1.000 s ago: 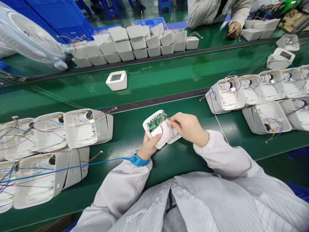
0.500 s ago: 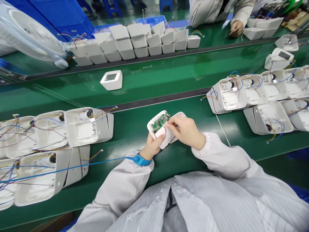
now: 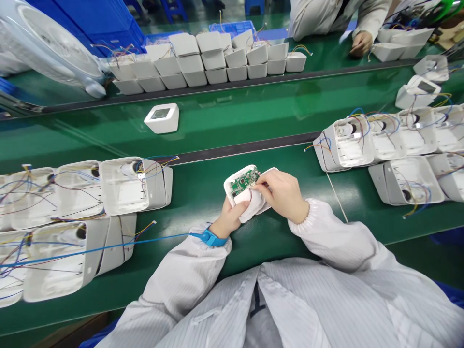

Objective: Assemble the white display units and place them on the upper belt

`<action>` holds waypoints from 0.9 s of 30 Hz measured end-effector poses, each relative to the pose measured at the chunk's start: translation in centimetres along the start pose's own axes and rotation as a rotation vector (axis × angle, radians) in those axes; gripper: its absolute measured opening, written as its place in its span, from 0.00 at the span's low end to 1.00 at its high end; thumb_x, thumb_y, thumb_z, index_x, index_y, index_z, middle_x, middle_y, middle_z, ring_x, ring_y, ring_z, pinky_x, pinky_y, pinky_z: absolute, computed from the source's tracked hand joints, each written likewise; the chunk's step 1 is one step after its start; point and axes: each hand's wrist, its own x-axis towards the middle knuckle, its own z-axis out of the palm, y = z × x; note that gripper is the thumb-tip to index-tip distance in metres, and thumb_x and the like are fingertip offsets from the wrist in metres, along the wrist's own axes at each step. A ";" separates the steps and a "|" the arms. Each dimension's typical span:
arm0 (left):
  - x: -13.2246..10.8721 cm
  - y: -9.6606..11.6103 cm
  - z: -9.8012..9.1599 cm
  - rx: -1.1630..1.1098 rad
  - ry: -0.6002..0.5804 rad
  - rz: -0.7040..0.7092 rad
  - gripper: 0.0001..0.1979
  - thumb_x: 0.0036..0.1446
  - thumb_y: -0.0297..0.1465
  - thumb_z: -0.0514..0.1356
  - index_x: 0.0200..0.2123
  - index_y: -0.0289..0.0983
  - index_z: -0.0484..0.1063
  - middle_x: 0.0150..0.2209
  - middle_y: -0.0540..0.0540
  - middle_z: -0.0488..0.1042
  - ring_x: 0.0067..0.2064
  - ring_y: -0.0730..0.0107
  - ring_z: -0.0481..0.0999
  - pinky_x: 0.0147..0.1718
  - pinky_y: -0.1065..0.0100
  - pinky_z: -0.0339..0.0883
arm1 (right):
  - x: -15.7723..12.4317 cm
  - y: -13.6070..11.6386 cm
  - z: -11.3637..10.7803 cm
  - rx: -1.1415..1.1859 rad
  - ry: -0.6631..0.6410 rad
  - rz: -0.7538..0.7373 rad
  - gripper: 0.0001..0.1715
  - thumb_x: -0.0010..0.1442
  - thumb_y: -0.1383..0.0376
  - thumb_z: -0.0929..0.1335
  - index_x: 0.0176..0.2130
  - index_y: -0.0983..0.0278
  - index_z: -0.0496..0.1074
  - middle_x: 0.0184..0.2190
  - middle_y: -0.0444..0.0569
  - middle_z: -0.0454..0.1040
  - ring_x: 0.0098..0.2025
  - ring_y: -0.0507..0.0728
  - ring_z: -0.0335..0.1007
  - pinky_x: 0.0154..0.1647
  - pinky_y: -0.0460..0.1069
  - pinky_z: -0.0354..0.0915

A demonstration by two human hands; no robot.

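My left hand (image 3: 232,215) is closed around a white plastic housing (image 3: 227,187), thumb pressed on the white piece in its lower part. A green circuit board (image 3: 243,181) lies in the upper part of that housing. My right hand (image 3: 282,193) pinches at the board's right edge, where a thin dark red wire (image 3: 251,195) runs up to a small pale connector at the fingertips; the fingers partly hide it. Another white shell part (image 3: 264,210) sits under my right hand, touching the housing. A blue wrist strap (image 3: 212,238) with a cord is on my left wrist.
Open white housings with loose wires stand in rows at left (image 3: 123,193) and right (image 3: 350,145). A white unit with a screen (image 3: 162,119) lies on the green belt. Stacked housings (image 3: 192,63), a fan (image 3: 47,43) and a co-worker's hand (image 3: 361,44) are beyond it.
The screen unit on the belt has shifted slightly left. The camera view has moved a little. Both hands keep nearly the same hold, with the housing turned slightly.
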 end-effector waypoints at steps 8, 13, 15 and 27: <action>-0.4 0.8 0.1 -0.043 -0.009 -0.109 0.29 0.40 0.35 0.73 0.48 0.37 0.77 0.47 0.45 0.80 0.47 0.56 0.79 0.50 0.59 0.72 | 0.8 2.2 0.1 0.178 -0.008 -0.271 0.25 0.69 0.56 0.64 0.61 0.63 0.66 0.58 0.57 0.72 0.58 0.61 0.71 0.57 0.58 0.70; -0.3 0.6 -0.1 -0.007 -0.035 -0.068 0.29 0.42 0.36 0.72 0.49 0.36 0.76 0.47 0.43 0.79 0.49 0.53 0.78 0.52 0.57 0.71 | 0.6 2.1 0.8 0.166 0.041 -0.237 0.21 0.68 0.58 0.65 0.57 0.64 0.70 0.54 0.56 0.76 0.53 0.61 0.75 0.52 0.57 0.72; -0.3 0.5 0.0 -0.011 -0.048 -0.056 0.29 0.43 0.37 0.72 0.50 0.36 0.76 0.48 0.43 0.79 0.49 0.53 0.78 0.53 0.56 0.71 | 0.6 2.0 1.0 0.184 0.053 -0.222 0.19 0.68 0.59 0.65 0.55 0.63 0.71 0.53 0.56 0.77 0.52 0.61 0.76 0.52 0.57 0.72; 2.9 3.1 -3.0 0.443 -0.157 0.447 0.44 0.53 0.65 0.52 0.55 0.36 0.74 0.57 0.35 0.74 0.59 0.45 0.73 0.59 0.48 0.65 | 1.3 2.1 -0.9 0.443 0.038 -0.087 0.08 0.60 0.60 0.72 0.37 0.61 0.71 0.34 0.45 0.77 0.35 0.54 0.74 0.38 0.50 0.69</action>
